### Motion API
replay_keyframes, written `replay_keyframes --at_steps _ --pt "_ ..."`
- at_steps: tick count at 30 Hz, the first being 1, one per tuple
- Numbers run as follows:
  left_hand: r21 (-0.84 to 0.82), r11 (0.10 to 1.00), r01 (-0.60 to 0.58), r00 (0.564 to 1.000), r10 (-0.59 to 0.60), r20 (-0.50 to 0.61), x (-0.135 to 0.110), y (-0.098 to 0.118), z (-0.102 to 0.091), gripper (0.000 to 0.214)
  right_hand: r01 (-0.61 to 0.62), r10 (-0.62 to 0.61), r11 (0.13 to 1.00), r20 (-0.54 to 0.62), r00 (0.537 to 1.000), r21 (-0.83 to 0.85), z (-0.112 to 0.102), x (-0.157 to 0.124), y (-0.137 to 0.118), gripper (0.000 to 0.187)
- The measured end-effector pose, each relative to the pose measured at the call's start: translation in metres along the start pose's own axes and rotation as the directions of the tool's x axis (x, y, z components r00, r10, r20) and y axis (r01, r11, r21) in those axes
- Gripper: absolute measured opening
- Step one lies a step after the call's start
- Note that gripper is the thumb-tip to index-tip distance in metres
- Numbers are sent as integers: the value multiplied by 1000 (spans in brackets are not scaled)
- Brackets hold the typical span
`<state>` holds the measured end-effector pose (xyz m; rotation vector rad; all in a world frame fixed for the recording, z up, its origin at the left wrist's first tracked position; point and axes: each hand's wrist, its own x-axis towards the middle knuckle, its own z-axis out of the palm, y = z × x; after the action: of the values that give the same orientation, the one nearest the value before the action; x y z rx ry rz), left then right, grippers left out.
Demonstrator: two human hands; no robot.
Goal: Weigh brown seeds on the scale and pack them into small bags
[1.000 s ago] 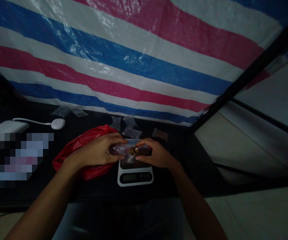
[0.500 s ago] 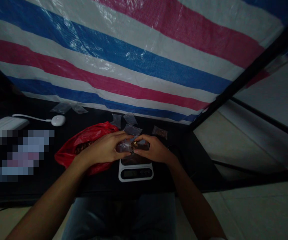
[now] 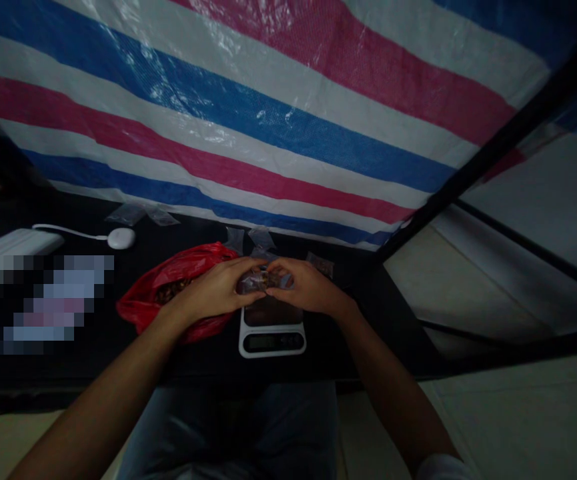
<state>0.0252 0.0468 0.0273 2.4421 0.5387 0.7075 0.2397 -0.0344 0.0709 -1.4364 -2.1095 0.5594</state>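
My left hand [image 3: 218, 291] and my right hand [image 3: 305, 287] meet over a white kitchen scale [image 3: 271, 333] on the dark table. Both pinch a small clear plastic bag [image 3: 254, 283] with a few brownish pieces inside it. The bag is held just above the scale's platform. A red plastic bag [image 3: 178, 284] with brown pieces showing in its mouth lies under my left wrist.
Several small clear bags [image 3: 261, 237] lie behind the scale by the striped tarp [image 3: 268, 113]; two more clear bags [image 3: 135, 214] lie farther left. A white mouse [image 3: 121, 237] and keyboard [image 3: 8, 250] sit at the left. The black table edge [image 3: 218, 387] runs before my lap.
Both hands have lifted the small bag slightly and moved closer together over the scale. The view has shifted a little, showing more of my lap.
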Motion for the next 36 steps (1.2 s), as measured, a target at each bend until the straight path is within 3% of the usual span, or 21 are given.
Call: replay_keyframes --at_steps 9,18,23,25,28,30,33,36 --pt "-76 997 -6 996 0 -84 0 0 0 56 65 -64 998 46 997 -24 -18 8 -8 25" --pt "-211 977 -4 979 -39 -199 -1 2 3 65 86 -87 996 -7 996 -14 -31 23 -27 29" --pt "-179 984 19 976 -57 -212 -3 1 2 63 50 -52 995 22 998 87 -44 23 -24 25" --pt "-208 978 11 969 -62 -240 -4 1 3 59 23 -23 981 0 1000 190 -48 18 -16 33" --pt "-386 922 15 948 -135 -287 -4 1 5 56 -6 5 953 4 1000 303 -41 6 -1 47" --pt "-537 843 32 938 -210 -275 -3 1 5 58 -19 10 969 39 999 247 -28 -2 10 42" --pt "-688 722 73 944 -272 -185 -2 1 5 62 -49 42 991 64 997 125 -7 -10 24 32" --pt "-742 660 117 952 -288 -106 -1 0 6 63 -50 46 995 54 997 80 2 -13 27 41"
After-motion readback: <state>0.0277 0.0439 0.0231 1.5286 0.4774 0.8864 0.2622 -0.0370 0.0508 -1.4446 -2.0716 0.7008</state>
